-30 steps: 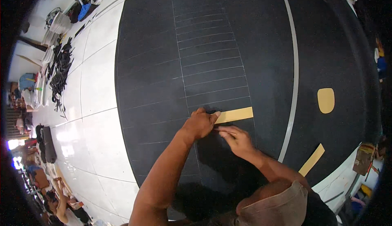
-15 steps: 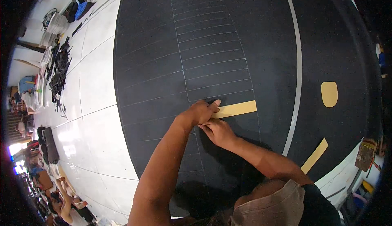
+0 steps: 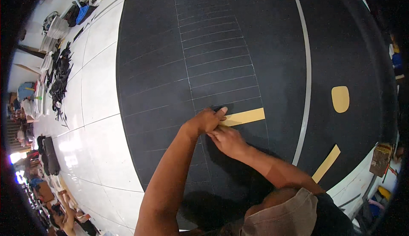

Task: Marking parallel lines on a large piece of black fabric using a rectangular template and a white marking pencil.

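A yellow strip [image 3: 245, 116], flat and straight-edged, lies across the large black sheet [image 3: 153, 40]. My left hand [image 3: 208, 120] presses down over the strip's left end, its thumb raised and the other fingers mostly hidden. Just below, my right hand [image 3: 232, 142] is closed in a pinch at the strip's lower edge; whatever it holds is hidden. Thin pale lines run across the sheet beyond my hands, crossed by two long lines. The strip's right end reaches the right-hand long line.
On the sheet's right lie a long grey strip [image 3: 306, 74], a rounded yellow piece [image 3: 340, 99] and another yellow strip [image 3: 326, 163]. White tiled floor [image 3: 96, 151] runs along the left, with black scraps [image 3: 61, 80], dark rolls [image 3: 51, 156] and a blue dustpan [image 3: 83, 14]. Another person [image 3: 68, 212] is at lower left.
The whole view has shifted slightly. My right hand has moved a little rightward along the strip's lower edge; my left hand stays on the strip.
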Tool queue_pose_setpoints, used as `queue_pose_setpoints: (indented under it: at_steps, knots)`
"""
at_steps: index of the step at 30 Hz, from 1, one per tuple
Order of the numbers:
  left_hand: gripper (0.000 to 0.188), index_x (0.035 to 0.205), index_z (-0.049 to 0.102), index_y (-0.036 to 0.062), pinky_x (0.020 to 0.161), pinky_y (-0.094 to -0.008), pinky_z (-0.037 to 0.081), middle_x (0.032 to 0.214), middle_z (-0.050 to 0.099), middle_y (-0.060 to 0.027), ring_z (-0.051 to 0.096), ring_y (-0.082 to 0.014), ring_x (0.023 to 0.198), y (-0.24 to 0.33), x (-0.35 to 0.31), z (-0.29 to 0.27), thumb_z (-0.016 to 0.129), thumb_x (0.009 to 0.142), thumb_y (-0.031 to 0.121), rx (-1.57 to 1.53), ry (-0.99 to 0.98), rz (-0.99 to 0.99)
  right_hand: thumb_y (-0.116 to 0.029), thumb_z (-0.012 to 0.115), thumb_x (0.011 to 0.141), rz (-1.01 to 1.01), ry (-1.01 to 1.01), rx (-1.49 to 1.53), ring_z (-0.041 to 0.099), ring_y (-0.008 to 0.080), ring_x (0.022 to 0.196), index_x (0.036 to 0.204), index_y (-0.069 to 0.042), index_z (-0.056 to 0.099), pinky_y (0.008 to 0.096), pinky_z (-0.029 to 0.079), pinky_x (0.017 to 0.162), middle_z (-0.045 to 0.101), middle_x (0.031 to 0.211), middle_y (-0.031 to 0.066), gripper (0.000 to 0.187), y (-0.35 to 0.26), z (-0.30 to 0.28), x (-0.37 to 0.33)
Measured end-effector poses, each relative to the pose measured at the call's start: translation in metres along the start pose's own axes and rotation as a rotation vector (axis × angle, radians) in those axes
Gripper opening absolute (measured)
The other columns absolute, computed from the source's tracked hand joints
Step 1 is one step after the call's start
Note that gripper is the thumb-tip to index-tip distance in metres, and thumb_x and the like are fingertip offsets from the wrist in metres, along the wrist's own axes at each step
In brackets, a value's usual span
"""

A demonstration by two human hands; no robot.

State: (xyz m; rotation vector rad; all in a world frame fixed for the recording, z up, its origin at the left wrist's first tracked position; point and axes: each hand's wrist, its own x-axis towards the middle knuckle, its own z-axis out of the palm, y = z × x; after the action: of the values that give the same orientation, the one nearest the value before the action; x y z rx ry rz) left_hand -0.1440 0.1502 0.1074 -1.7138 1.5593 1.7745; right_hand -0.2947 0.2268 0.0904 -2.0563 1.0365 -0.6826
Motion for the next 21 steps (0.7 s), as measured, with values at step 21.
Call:
queue_pose_setpoints:
  at_steps: [21]
  knots:
    - [0.072, 0.117, 0.072, 0.0068, 0.107, -0.0475, 0.039, 0.125, 0.059, -0.0297, 0.054, -0.0446, 0.122, 0.015, -0.014, 0.008, 0.032, 0.099, 0.065, 0.020, 0.148, 0.010, -0.016, 0.053, 0.101, 0.445, 0.309, -0.256, 0.069, 0.0291, 0.084, 0.107, 0.001, 0.061, 0.0391, 0.054, 0.075, 0.068, 0.095, 0.0160, 0.019, 0.066, -0.102, -0.077]
